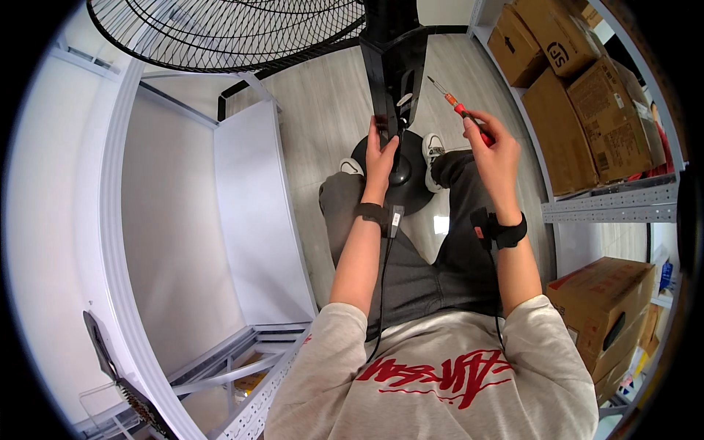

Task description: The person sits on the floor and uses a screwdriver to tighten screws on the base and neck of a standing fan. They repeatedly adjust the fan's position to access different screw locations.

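Observation:
A black pedestal fan stands upright in front of me, its column (pixel 393 73) rising from a round base (pixel 411 196) on the floor between my shoes. My left hand (pixel 380 163) is closed around the lower part of the column housing, thumb on the near side. To its right, my right hand (pixel 496 147) grips a screwdriver (pixel 462 110) with a red and black handle. The screwdriver's metal shaft points up and left, and its tip is apart from the fan. The fan's wire grille (pixel 242 37) spreads across the upper left.
On the right, a metal shelf (pixel 609 213) bears several cardboard boxes (pixel 561 132), and another large box (pixel 601 312) sits lower down. At the left are white shelving panels (pixel 257 198). A black brush-like object (pixel 121 374) hangs at the lower left.

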The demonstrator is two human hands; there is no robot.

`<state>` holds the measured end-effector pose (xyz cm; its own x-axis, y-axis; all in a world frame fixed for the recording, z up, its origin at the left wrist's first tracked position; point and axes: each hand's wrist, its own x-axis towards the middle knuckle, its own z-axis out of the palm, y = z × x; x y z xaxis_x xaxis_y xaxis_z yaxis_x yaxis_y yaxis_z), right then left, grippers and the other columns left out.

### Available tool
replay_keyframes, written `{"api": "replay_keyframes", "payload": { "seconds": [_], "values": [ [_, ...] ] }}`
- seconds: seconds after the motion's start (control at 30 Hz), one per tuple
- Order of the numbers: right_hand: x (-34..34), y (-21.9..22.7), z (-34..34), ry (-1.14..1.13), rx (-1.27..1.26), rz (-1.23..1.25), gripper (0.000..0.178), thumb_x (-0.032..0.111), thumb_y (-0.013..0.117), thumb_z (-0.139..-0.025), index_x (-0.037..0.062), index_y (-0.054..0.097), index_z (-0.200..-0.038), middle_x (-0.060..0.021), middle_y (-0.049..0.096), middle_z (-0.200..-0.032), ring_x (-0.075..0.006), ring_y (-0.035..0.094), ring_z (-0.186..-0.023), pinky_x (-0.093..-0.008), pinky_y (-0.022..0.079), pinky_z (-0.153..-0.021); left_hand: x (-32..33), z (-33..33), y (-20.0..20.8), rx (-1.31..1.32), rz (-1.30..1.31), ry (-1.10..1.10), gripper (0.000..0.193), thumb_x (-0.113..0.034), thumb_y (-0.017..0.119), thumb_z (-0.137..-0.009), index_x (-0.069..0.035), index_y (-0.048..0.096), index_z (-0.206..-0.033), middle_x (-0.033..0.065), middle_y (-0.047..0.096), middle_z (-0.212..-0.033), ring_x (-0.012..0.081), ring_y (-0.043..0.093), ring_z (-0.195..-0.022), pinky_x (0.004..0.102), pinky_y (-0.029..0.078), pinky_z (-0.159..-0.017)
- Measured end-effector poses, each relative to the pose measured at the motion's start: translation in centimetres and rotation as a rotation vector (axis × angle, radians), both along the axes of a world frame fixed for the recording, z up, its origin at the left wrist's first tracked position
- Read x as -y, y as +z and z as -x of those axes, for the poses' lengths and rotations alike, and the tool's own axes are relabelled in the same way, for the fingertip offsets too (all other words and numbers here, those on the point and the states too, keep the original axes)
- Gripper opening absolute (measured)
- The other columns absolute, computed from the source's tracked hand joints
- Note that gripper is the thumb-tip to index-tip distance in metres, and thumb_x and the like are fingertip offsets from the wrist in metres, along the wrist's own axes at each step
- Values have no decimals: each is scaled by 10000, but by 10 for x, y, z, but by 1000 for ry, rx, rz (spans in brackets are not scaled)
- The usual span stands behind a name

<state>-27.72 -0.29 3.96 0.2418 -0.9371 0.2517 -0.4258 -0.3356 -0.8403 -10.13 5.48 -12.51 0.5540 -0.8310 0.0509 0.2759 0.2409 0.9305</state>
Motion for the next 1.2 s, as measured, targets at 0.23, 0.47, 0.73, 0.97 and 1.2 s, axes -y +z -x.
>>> {"api": "replay_keyframes", "payload": {
  "seconds": [0.23, 0.47, 0.73, 0.97, 1.2],
  "values": [
    [9, 2, -10, -1, 16, 54, 243, 220, 687, -855, 86, 685, -1057, -100, 659, -740, -133, 585, -610, -261, 459, -596, 0, -2, -5, 17, -20, 15, 715, 7, 542, -887, -33, 174, -1499, 107, 296, -1502, 204, 285, -1390, 304, 233, -1112],
    [19, 8, -21, 57, -9, 133, 233, 197, 691, -845, 96, 688, -1055, -114, 673, -810, -216, 638, -671, -307, 486, -626, -1, -1, -2, 8, -24, 2, 714, -6, 546, -894, -39, 172, -1501, 117, 277, -1512, 208, 272, -1399, 308, 231, -1116],
    [28, 8, -26, 73, -80, 314, 218, 200, 684, -853, 83, 692, -1036, -129, 649, -836, -238, 622, -658, -315, 489, -619, -1, -4, -5, 15, 9, -4, 722, -2, 550, -890, -39, 168, -1501, 116, 269, -1518, 206, 252, -1411, 306, 226, -1120],
    [33, 6, -25, 90, -96, 274, 248, 244, 677, -857, 62, 697, -1024, -132, 661, -828, -236, 636, -678, -318, 489, -617, 2, -3, -9, 6, 4, 9, 732, 11, 551, -880, -39, 167, -1501, 112, 283, -1509, 207, 267, -1402, 305, 234, -1115],
    [33, 12, -28, 87, 0, -5, 250, 276, 649, -880, 69, 707, -1008, -116, 647, -670, -226, 602, -576, -301, 461, -557, 1, -5, -11, 28, -13, 8, 737, 20, 545, -875, -45, 165, -1503, 104, 277, -1515, 210, 264, -1404, 308, 239, -1114]
  ]
}}
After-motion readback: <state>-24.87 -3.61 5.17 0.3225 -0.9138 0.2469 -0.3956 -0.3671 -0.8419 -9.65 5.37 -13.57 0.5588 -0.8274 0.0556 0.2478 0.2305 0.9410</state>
